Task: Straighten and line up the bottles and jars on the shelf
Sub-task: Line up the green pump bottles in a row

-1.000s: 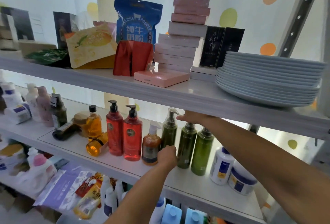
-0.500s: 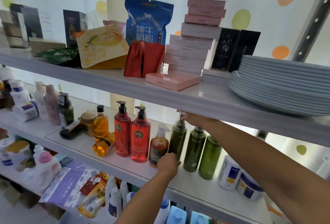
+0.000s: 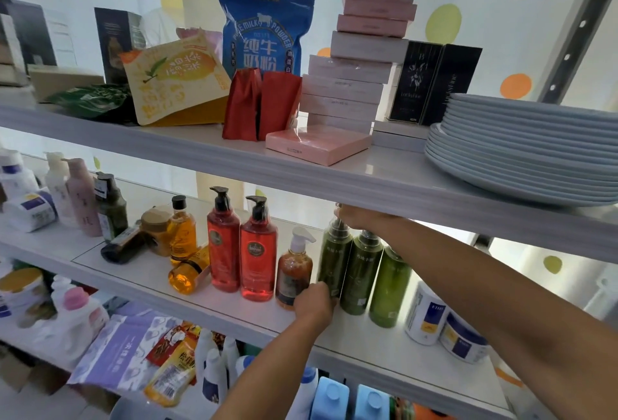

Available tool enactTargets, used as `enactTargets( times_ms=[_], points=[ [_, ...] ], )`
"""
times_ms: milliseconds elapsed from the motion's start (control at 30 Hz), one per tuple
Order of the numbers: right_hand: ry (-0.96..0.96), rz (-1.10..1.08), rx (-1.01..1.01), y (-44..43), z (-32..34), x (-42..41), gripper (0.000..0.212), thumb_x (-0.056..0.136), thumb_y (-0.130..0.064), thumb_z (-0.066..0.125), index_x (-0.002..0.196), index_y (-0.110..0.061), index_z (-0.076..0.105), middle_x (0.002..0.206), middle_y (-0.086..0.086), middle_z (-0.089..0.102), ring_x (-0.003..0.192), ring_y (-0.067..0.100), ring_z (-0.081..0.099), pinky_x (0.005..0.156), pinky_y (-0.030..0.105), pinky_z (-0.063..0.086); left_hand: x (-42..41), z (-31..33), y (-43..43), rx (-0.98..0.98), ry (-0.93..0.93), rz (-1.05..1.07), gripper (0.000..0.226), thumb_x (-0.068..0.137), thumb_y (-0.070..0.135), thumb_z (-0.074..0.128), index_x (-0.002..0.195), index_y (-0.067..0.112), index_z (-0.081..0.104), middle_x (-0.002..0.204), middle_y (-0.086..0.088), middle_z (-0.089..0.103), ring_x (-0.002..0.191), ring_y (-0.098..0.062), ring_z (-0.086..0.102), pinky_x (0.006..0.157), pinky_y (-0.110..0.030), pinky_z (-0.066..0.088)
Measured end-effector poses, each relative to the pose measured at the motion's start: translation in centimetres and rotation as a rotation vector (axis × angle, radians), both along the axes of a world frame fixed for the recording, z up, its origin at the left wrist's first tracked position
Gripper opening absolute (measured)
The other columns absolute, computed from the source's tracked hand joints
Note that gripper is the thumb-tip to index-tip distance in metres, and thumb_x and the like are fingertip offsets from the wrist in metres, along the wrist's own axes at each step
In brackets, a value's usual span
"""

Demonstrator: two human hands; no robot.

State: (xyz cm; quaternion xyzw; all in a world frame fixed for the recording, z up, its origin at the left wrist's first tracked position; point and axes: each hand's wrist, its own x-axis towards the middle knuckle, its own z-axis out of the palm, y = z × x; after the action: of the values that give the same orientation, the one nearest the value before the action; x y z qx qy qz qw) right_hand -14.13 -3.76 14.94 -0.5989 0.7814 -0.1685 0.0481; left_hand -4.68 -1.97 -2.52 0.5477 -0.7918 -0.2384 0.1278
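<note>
On the middle shelf [image 3: 364, 336] stand three green pump bottles in a row. My right hand [image 3: 357, 217] grips the pump top of the leftmost dark green bottle [image 3: 334, 255], and my left hand [image 3: 314, 302] holds its base. The other two green bottles [image 3: 364, 272] [image 3: 389, 285] stand close to its right. To its left are an amber pump bottle [image 3: 294, 272] and two red pump bottles [image 3: 223, 245] [image 3: 258, 252], all upright. Further left an orange bottle [image 3: 189, 272] and a dark bottle [image 3: 125, 245] lie on their sides.
Two white jars [image 3: 424, 319] [image 3: 463, 342] sit at the right end of the shelf. The upper shelf board [image 3: 368, 182] hangs low over the pump tops, with a stack of plates [image 3: 521, 148], boxes and pouches on it. More bottles stand at far left and below.
My left hand slid from the amber bottle's base to the dark green bottle's base. That bottle has come closer to the other two green ones. My right hand stayed on its pump.
</note>
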Motion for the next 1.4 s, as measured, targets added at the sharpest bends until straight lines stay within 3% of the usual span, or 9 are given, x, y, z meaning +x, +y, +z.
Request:
enactTargets(
  times_ms=[200,267,333,400,533,667,800,967,1400],
  points=[
    [-0.03,0.028,0.024,0.7,0.3,0.2,0.025,0.091,-0.012,0.047,0.066,-0.013,0.045,0.069,0.001,0.046,0.075,0.021,0.046,0.072,0.031,0.039,0.1,0.4,0.0,-0.007,-0.036,-0.01,0.033,0.094,0.033,0.05,0.113,0.009,0.062,0.113,-0.012,0.067,0.104,-0.031,0.064,0.085,-0.037,0.052],
    [0.011,0.064,0.036,1.3,0.4,0.4,0.017,0.094,-0.018,0.047,0.082,-0.009,0.055,0.081,0.004,0.053,0.083,0.021,0.05,0.078,0.03,0.039,0.3,0.4,0.1,-0.009,-0.043,-0.015,0.034,0.093,0.036,0.051,0.113,0.01,0.062,0.114,-0.012,0.067,0.104,-0.031,0.064,0.084,-0.038,0.051],
    [0.16,0.089,0.025,2.1,0.3,0.6,0.025,0.094,-0.028,0.049,0.101,-0.006,0.058,0.097,0.006,0.059,0.095,0.023,0.056,0.085,0.032,0.042,0.5,0.7,0.3,-0.017,-0.057,-0.026,0.036,0.093,0.038,0.052,0.112,0.01,0.062,0.113,-0.012,0.067,0.104,-0.032,0.064,0.084,-0.038,0.051],
    [0.263,0.1,0.0,2.6,0.0,0.6,0.031,0.09,-0.039,0.053,0.104,-0.011,0.055,0.102,0.004,0.061,0.103,0.024,0.059,0.085,0.035,0.045,0.8,1.0,0.6,-0.023,-0.068,-0.043,0.036,0.093,0.039,0.052,0.112,0.01,0.062,0.113,-0.012,0.066,0.103,-0.031,0.063,0.083,-0.038,0.051],
    [0.291,0.102,0.053,3.1,-0.5,0.6,0.062,0.086,-0.05,0.055,0.135,-0.017,0.037,0.135,0.004,0.05,0.124,0.027,0.048,0.097,0.038,0.042,1.7,1.6,1.1,-0.01,-0.069,-0.066,0.034,0.092,0.038,0.053,0.113,0.012,0.061,0.113,-0.011,0.066,0.103,-0.03,0.064,0.084,-0.038,0.051],
    [0.283,0.11,0.011,3.8,-0.4,1.2,0.072,0.082,-0.053,0.058,0.138,-0.018,0.03,0.138,0.005,0.047,0.126,0.028,0.046,0.101,0.04,0.043,3.0,1.8,1.5,-0.018,-0.075,-0.085,0.031,0.093,0.035,0.053,0.114,0.012,0.059,0.113,-0.009,0.066,0.102,-0.027,0.064,0.078,-0.033,0.047],
    [0.287,0.129,0.01,4.3,-0.4,2.4,0.087,0.079,-0.058,0.059,0.145,-0.022,0.015,0.146,0.005,0.038,0.132,0.029,0.041,0.107,0.045,0.038,4.5,1.7,2.0,-0.028,-0.058,-0.075,0.029,0.094,0.034,0.053,0.111,0.012,0.058,0.113,-0.008,0.065,0.103,-0.024,0.063,0.085,-0.032,0.048],
    [0.324,0.195,0.06,5.6,-1.0,3.1,0.094,0.087,-0.055,0.051,0.151,-0.015,-0.004,0.16,0.005,-0.004,0.148,0.023,-0.001,0.12,0.037,0.004,6.1,1.7,2.9,-0.017,-0.061,-0.04,0.03,0.092,0.037,0.054,0.112,0.014,0.058,0.111,-0.007,0.066,0.1,-0.023,0.063,0.086,-0.033,0.051],
    [0.247,0.273,0.123,6.6,-2.9,6.4,0.09,0.09,-0.055,0.046,0.151,-0.013,-0.005,0.16,0.003,-0.008,0.148,0.017,-0.008,0.119,0.034,-0.003,11.4,3.4,3.9,-0.098,-0.151,-0.004,0.032,0.093,0.035,0.055,0.118,0.016,0.051,0.117,-0.006,0.061,0.107,-0.022,0.058,0.087,-0.033,0.045]
  ],
)
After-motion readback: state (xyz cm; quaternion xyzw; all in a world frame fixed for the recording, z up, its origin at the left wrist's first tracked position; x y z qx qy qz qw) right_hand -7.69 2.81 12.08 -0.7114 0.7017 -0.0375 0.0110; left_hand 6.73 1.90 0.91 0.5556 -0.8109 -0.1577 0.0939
